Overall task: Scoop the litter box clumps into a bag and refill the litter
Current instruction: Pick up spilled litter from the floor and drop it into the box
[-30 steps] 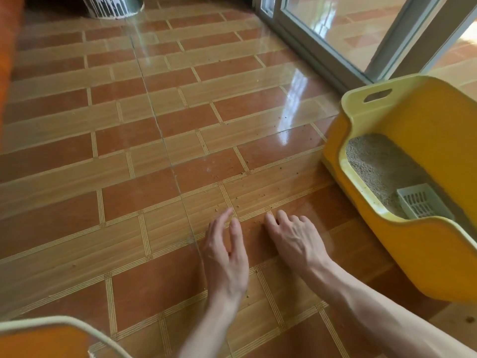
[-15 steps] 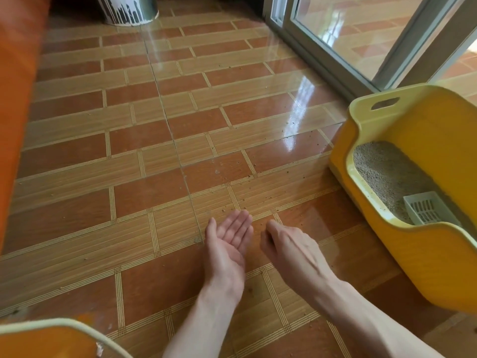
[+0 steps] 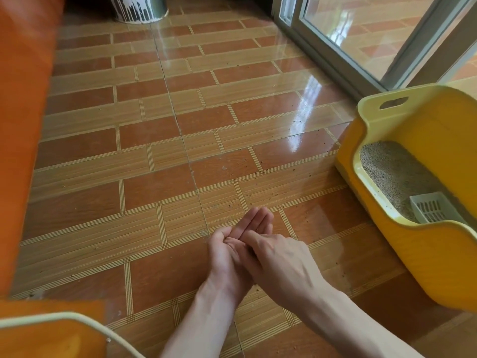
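The yellow litter box (image 3: 426, 267) stands on the floor at the right, holding grey-brown litter (image 3: 392, 171). A white slotted scoop (image 3: 433, 208) lies in the litter at the near end. My left hand (image 3: 227, 257) is held palm up just above the tiles, left of the box, fingers straight. Across that palm lies my right hand (image 3: 278, 259), back up, its fingertips touching the palm. I cannot tell if anything lies between the two hands. No bag is in view.
Loose litter grains (image 3: 258, 174) dot the glossy brick-pattern tiles. A sliding glass door (image 3: 348, 27) runs along the far right. A white and black pot (image 3: 139, 9) stands at the back. An orange surface (image 3: 23, 99) fills the left; an orange, cream-rimmed object (image 3: 51, 316) is bottom left.
Both hands lay flat on the tiles a second ago. They lifted, my left palm turned up, and my right hand moved onto it.
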{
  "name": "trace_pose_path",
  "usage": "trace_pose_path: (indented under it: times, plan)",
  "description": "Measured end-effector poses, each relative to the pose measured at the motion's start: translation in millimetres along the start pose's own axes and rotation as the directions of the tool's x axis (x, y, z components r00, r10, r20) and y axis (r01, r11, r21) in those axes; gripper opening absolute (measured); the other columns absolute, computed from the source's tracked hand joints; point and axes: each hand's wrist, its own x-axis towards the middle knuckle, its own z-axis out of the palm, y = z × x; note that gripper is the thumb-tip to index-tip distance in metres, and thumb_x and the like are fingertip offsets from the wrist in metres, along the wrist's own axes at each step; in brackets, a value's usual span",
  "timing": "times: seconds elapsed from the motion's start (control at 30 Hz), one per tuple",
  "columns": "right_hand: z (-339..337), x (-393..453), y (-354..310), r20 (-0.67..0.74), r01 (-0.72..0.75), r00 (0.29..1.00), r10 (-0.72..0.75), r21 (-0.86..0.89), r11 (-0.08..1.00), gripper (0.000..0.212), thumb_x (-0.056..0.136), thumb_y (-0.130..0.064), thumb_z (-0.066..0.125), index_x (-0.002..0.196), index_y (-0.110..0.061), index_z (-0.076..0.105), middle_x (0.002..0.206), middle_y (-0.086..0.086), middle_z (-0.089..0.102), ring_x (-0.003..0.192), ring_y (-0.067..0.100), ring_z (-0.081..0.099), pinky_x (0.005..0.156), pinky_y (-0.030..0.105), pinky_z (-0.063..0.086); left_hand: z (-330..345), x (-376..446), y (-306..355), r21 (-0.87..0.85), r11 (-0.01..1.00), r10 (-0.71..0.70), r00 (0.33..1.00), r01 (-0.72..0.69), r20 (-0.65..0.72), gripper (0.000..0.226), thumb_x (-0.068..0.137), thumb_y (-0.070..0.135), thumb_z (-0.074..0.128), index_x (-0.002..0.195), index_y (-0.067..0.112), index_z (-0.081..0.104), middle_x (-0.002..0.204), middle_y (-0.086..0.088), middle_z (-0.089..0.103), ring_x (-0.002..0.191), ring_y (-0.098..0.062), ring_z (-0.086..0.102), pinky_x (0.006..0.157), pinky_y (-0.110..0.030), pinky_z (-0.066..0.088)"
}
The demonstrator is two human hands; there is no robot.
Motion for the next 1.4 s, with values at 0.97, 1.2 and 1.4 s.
trace_pose_path:
  times: [0.97,1.2,1.4]
  plan:
    - [56.6,55.9,84.6,0.013,0.111,0.993,-0.116,-0.419,0.901,0.019,0.102,-0.030,0.049,0.088,-0.017,0.052,0.068,0.001,0.058,0.048,0.025,0.058,0.057,0.034,0.043,-28.7,-23.6,40.3,0.020,0.988,0.155,0.987,-0.154,-0.045,0.055,0.101,0.020,0.024,0.123,-0.009,0.065,0.127,-0.025,0.069,0.116,-0.037,0.069,0.099,-0.046,0.054]
    - [47.9,46.1,68.8,0.120,0.041,0.993,0.017,-0.464,0.885,0.026,0.101,-0.009,0.025,0.114,-0.011,0.048,0.093,0.005,0.065,0.073,0.022,0.064,0.074,0.034,0.042,-32.8,-23.9,39.9,0.023,0.985,0.171,0.983,-0.170,-0.067,0.055,0.102,0.021,0.023,0.127,-0.009,0.063,0.127,-0.025,0.068,0.117,-0.038,0.068,0.099,-0.046,0.054]
    - [43.8,40.4,54.7,0.172,-0.076,0.977,0.129,-0.284,0.956,0.019,0.101,-0.002,0.031,0.094,-0.013,0.044,0.064,-0.006,0.042,0.047,0.011,0.037,0.068,0.030,0.044,-32.1,-25.9,37.0,0.032,0.981,0.191,0.979,-0.189,-0.070,0.055,0.101,0.021,0.023,0.126,-0.008,0.063,0.126,-0.025,0.069,0.117,-0.037,0.069,0.099,-0.045,0.055]
